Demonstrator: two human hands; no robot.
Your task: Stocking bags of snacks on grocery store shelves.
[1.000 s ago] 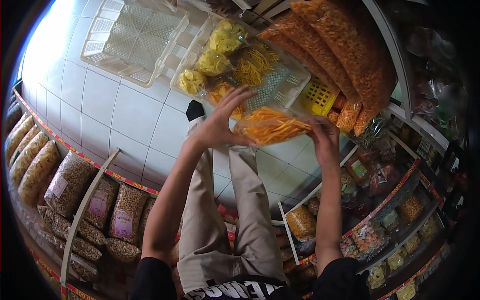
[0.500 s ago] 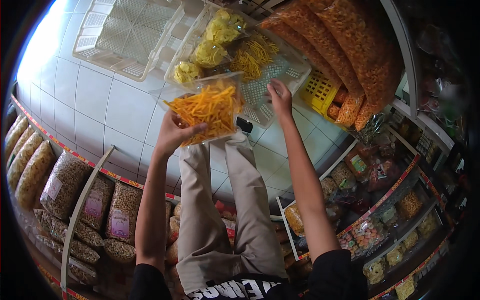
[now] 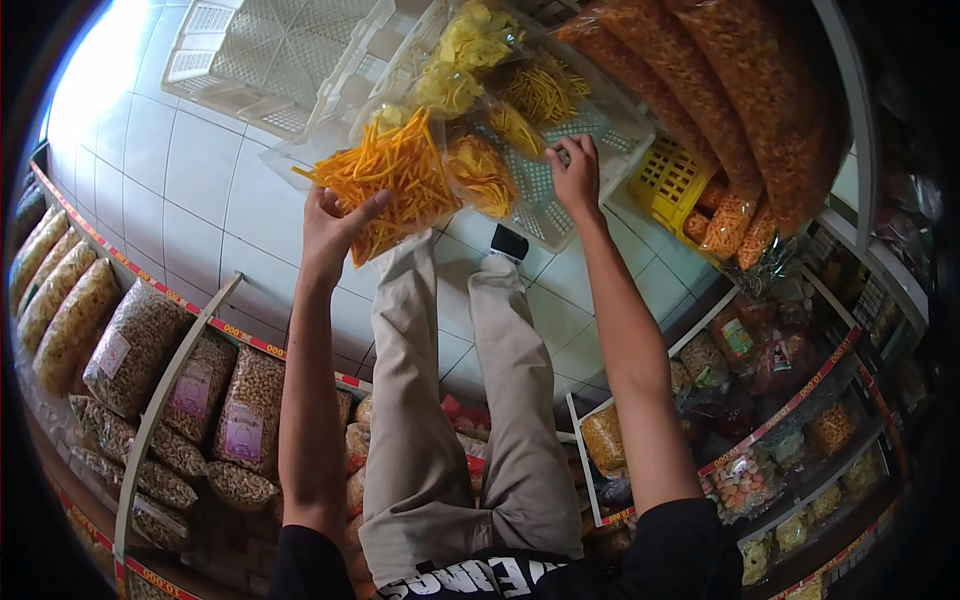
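Observation:
My left hand (image 3: 335, 228) grips a clear bag of orange snack sticks (image 3: 395, 175) from below and holds it up over the floor, left of a white plastic crate (image 3: 545, 190). My right hand (image 3: 577, 177) rests inside that crate, fingers bent on its mesh bottom, with no bag clearly in it. The crate holds several clear bags of yellow chips and sticks (image 3: 480, 65). My legs in beige trousers (image 3: 450, 400) stand below it.
An empty white crate (image 3: 280, 50) lies at the top left on the white tiled floor (image 3: 170, 170). A yellow basket (image 3: 672, 180) sits right of the full crate under long bags of orange snacks (image 3: 740, 80). Shelves of bagged nuts (image 3: 150, 360) and snacks (image 3: 760, 400) flank me.
My left hand has carried the bag of orange sticks leftward and away from the crate. My right hand let go of it and has reached into the crate.

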